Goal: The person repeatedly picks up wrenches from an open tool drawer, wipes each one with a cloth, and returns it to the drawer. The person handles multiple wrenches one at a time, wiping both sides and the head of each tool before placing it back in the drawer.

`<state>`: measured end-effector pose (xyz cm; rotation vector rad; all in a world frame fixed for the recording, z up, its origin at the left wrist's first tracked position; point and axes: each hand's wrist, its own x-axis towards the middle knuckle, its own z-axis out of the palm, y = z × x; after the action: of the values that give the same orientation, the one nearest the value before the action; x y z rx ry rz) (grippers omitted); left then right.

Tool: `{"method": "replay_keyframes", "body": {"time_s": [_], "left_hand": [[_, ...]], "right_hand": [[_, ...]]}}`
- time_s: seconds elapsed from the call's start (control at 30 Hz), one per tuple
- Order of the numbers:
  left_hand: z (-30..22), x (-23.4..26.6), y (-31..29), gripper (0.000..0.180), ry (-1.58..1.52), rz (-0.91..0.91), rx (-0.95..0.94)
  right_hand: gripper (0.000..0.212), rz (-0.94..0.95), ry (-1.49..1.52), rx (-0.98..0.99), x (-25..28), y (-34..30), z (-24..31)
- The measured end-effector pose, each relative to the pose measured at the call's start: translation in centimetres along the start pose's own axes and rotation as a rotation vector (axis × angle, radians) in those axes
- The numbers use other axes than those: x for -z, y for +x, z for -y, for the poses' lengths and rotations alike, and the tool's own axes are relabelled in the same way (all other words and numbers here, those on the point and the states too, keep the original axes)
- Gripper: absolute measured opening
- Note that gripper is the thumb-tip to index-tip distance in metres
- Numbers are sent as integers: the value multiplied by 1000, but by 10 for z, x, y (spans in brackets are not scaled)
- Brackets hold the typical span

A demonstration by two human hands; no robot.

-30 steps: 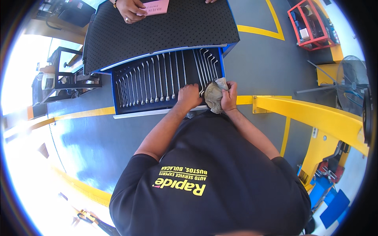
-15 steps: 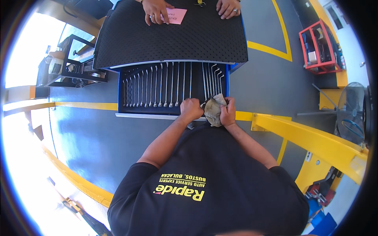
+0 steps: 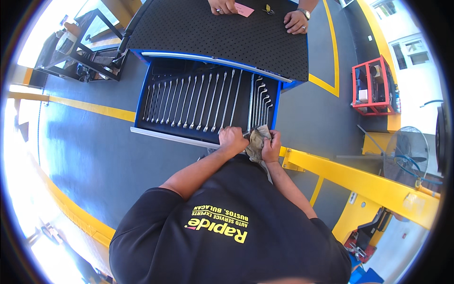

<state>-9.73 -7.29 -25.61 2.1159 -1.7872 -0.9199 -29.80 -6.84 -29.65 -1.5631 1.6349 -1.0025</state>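
Observation:
My right hand (image 3: 271,147) is closed on a crumpled, grey-beige rag (image 3: 257,142) at the front right of the open tool drawer (image 3: 165,135). Just left of it, my left hand (image 3: 232,140) makes a fist over the drawer's front edge. A short bit of something metallic shows between that fist and the rag; the rest is hidden. Beyond my hands, a row of combination wrenches (image 3: 195,102), graded by length, lies in the drawer. Several offset wrenches (image 3: 259,102) with bent ends lie close together along its right side.
On the blue cabinet's black perforated top (image 3: 213,40), another person's hands (image 3: 296,22) rest beside a pink card (image 3: 244,10) and a small key-like item (image 3: 269,9). A yellow beam (image 3: 350,177) runs at right, near a standing fan (image 3: 406,154) and red rack (image 3: 373,87).
The view has shifted and turned, so the cabinet and drawer appear tilted. My hands stay together at the drawer's front right, with the rag still held. The other person's hand stays by the pink card.

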Motion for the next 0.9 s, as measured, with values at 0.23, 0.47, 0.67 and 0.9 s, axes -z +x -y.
{"method": "replay_keyframes", "body": {"time_s": [0.23, 0.47, 0.67, 0.9], "left_hand": [[-1, 30, -18, 35, -255, 52, 122], [-16, 49, -17, 34, -199, 112, -96], [-2, 69, -26, 37, -289, 344, -294], [37, 44, 39, 47, -949, 366, 182]], "right_hand": [[33, -93, 685, -535, 8, 13, 9], [37, 492, 1265, -886, -18, 2, 46], [32, 430, 942, -850, -29, 10, 53], [32, 508, 842, -838, 36, 5, 80]]}}
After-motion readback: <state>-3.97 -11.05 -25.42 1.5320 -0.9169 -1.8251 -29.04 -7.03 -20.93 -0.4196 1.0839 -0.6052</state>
